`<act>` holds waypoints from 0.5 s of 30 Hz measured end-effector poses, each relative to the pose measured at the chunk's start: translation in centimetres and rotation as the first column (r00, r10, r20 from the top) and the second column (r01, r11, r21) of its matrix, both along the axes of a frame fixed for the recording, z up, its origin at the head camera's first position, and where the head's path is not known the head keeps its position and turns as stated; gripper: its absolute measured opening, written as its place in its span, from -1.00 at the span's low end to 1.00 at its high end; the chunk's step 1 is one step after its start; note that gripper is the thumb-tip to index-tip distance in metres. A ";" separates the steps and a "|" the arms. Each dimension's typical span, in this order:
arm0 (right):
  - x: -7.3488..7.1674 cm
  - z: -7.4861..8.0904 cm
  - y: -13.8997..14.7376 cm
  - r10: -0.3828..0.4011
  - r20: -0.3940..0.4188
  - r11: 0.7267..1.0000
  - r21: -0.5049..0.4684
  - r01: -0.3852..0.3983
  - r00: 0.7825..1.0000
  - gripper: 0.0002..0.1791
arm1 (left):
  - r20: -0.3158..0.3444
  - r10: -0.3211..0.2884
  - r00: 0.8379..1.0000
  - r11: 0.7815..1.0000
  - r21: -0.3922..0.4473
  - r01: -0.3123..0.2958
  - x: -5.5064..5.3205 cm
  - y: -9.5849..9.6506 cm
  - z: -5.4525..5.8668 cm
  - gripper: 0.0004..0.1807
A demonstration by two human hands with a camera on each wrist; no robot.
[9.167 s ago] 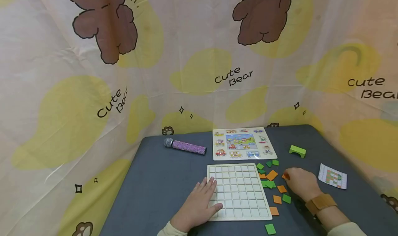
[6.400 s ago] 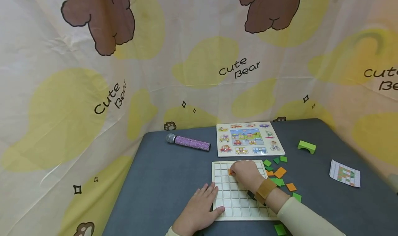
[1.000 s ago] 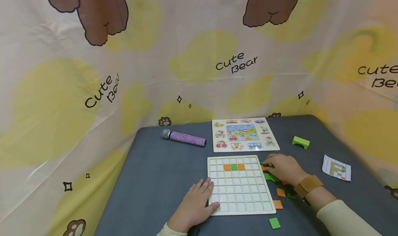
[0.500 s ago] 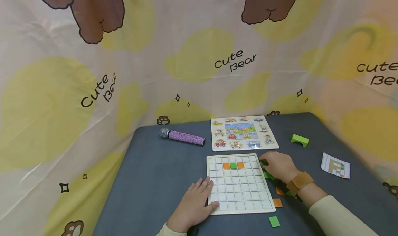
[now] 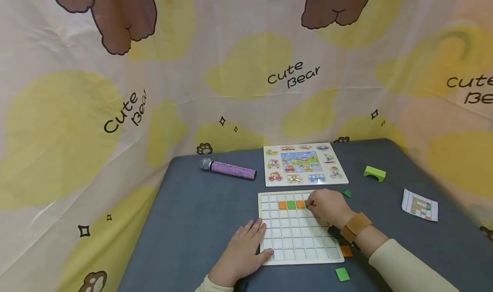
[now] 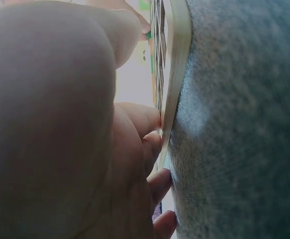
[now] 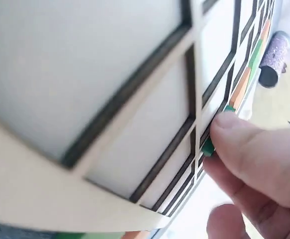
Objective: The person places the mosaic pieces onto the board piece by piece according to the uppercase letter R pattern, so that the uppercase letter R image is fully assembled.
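A white grid board [image 5: 292, 232] with a pale wooden rim lies on the table. In its second row from the far edge sit an orange tile [image 5: 283, 205], a green tile [image 5: 291, 204] and another orange tile [image 5: 300, 204]. My right hand [image 5: 329, 206] pinches a dark green tile [image 7: 208, 147] between thumb and finger, right at the cell beside that last orange tile. Most of this piece is hidden by the fingertips. My left hand [image 5: 242, 251] rests with straight fingers on the board's left edge, its fingertips [image 6: 154, 119] at the rim in the left wrist view.
Loose tiles lie right of the board, including a dark green piece [image 5: 347, 193], an orange tile [image 5: 346, 251] and a green tile [image 5: 342, 275]. Farther out are a picture puzzle [image 5: 306, 163], a purple microphone [image 5: 233, 170], a green arch block [image 5: 374, 173] and a pattern card [image 5: 420, 205].
The orange, green, orange row has been laid on the board. Over the last second my right hand moved left from the loose tiles to the board with a dark green tile. My left hand stayed.
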State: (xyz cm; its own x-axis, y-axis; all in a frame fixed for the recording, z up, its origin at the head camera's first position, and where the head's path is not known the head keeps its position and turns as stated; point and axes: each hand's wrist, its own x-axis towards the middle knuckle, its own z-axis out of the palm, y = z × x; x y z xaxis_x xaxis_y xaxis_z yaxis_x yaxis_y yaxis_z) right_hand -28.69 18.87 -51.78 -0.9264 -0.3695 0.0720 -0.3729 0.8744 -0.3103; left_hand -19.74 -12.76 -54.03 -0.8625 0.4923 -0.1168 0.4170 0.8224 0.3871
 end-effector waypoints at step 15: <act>0.3 0.4 0.1 0.019 0.027 0.999 0.045 -0.020 0.999 -0.89 | 0.012 0.004 1.000 1.000 -0.005 -0.003 -0.1 0.2 -0.1 -0.12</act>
